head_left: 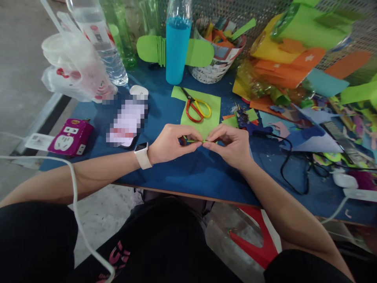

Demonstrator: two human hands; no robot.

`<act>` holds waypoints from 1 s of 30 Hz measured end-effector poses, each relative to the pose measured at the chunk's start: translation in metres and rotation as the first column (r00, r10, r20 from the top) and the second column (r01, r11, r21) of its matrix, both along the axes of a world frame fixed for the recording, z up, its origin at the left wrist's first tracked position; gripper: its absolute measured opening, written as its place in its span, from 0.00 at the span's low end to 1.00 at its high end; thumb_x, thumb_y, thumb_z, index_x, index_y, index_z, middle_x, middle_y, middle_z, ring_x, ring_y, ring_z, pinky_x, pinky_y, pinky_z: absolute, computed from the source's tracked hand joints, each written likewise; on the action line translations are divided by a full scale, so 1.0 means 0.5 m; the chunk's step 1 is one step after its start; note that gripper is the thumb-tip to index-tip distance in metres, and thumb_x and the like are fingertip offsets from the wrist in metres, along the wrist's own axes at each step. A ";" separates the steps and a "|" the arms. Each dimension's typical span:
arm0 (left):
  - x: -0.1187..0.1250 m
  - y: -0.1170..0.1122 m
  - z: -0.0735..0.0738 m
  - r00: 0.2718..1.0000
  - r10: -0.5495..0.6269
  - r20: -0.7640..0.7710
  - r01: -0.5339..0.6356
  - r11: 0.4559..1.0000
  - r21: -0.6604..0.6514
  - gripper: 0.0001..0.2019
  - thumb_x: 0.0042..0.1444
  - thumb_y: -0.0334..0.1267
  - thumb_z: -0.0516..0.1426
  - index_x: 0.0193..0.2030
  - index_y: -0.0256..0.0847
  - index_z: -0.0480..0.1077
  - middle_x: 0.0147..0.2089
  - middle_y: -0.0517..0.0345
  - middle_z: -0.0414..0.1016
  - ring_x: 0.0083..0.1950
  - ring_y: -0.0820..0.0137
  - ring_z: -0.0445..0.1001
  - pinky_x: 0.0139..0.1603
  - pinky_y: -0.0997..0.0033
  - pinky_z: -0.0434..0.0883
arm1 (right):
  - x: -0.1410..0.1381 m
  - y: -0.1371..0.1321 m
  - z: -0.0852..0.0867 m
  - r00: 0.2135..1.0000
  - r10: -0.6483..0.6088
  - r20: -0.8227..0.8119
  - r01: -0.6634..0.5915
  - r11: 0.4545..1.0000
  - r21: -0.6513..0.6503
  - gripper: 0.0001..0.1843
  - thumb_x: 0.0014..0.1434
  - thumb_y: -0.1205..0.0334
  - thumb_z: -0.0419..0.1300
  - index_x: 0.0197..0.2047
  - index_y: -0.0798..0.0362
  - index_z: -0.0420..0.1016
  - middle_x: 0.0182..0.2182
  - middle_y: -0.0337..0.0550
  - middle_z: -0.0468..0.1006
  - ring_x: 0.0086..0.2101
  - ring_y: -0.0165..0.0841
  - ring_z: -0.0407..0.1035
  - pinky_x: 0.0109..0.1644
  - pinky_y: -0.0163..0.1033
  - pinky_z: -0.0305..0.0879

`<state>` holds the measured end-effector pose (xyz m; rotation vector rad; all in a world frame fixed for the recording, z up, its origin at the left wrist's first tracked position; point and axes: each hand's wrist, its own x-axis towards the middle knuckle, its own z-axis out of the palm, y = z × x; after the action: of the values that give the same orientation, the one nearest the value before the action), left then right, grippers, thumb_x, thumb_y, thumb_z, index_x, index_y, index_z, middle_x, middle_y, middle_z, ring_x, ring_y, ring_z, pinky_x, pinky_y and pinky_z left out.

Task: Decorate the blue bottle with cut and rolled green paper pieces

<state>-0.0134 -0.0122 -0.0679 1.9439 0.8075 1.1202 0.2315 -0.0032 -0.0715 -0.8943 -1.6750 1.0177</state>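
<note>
My left hand (pixel 176 142) and my right hand (pixel 229 143) meet near the table's front edge, fingertips almost touching. Between both pinches runs a narrow strip of green paper (pixel 194 140), mostly covered by the fingers. Just beyond the hands lies a flat green paper sheet (pixel 213 106) on the blue table. Resting on that sheet is a pair of scissors (pixel 196 111) with one red and one yellow handle loop. A bottle wrapped in blue (pixel 177 51) stands behind, with rounded green paper pieces (pixel 200 53) on either side of it.
At left are a phone (pixel 126 124), a purple power socket (pixel 70 137), bagged cups (pixel 75 70) and a water bottle (pixel 101 43). A scrap basket (pixel 216 63) stands at the back. Paper scraps, a dark blue glue gun (pixel 256 129) and its cable crowd the right. A white cord crosses my left arm.
</note>
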 end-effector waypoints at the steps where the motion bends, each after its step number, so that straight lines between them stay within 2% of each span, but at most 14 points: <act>1: 0.000 0.000 0.000 1.000 0.002 -0.009 -0.002 1.000 -0.005 0.05 0.70 0.37 0.68 0.44 0.40 0.87 0.42 0.53 0.91 0.38 0.71 0.86 0.40 0.75 0.81 | 0.000 0.000 0.001 1.000 -0.002 0.003 0.002 1.000 -0.007 0.24 0.50 0.40 0.90 0.30 0.45 0.86 0.30 0.40 0.85 0.31 0.36 0.78 0.32 0.42 0.77; 4: -0.001 0.000 0.000 1.000 0.001 -0.024 -0.001 1.000 -0.005 0.05 0.70 0.38 0.68 0.45 0.40 0.87 0.42 0.53 0.91 0.38 0.70 0.86 0.40 0.74 0.82 | -0.001 -0.001 0.003 1.000 -0.004 0.017 0.005 1.000 -0.025 0.26 0.50 0.38 0.89 0.30 0.45 0.85 0.31 0.41 0.85 0.31 0.36 0.79 0.33 0.42 0.78; 11: -0.002 0.001 -0.002 1.000 0.010 -0.021 -0.010 1.000 -0.007 0.06 0.70 0.37 0.67 0.45 0.40 0.87 0.42 0.52 0.91 0.39 0.70 0.86 0.38 0.75 0.80 | -0.002 -0.001 0.007 0.999 0.052 0.001 -0.051 0.993 -0.105 0.24 0.51 0.43 0.90 0.33 0.47 0.85 0.31 0.40 0.87 0.30 0.34 0.80 0.33 0.40 0.80; 22: 0.002 -0.002 0.005 1.000 0.027 0.003 -0.026 0.995 -0.101 0.08 0.74 0.38 0.65 0.45 0.39 0.86 0.39 0.54 0.90 0.35 0.72 0.85 0.35 0.76 0.78 | -0.003 -0.002 0.010 1.000 -0.010 -0.023 0.007 0.994 -0.113 0.25 0.49 0.46 0.91 0.34 0.47 0.84 0.33 0.40 0.89 0.32 0.35 0.83 0.35 0.39 0.82; 30: -0.001 0.002 -0.004 0.999 0.027 -0.035 -0.030 0.996 -0.081 0.07 0.73 0.40 0.68 0.46 0.39 0.87 0.39 0.52 0.90 0.36 0.70 0.86 0.37 0.74 0.79 | -0.002 -0.002 0.007 0.999 -0.010 -0.033 0.007 0.995 -0.103 0.24 0.49 0.46 0.91 0.36 0.47 0.84 0.33 0.39 0.89 0.32 0.35 0.83 0.35 0.39 0.83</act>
<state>-0.0138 -0.0110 -0.0700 1.8938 0.8878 1.0574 0.2303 -0.0042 -0.0679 -0.9455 -1.6018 1.1157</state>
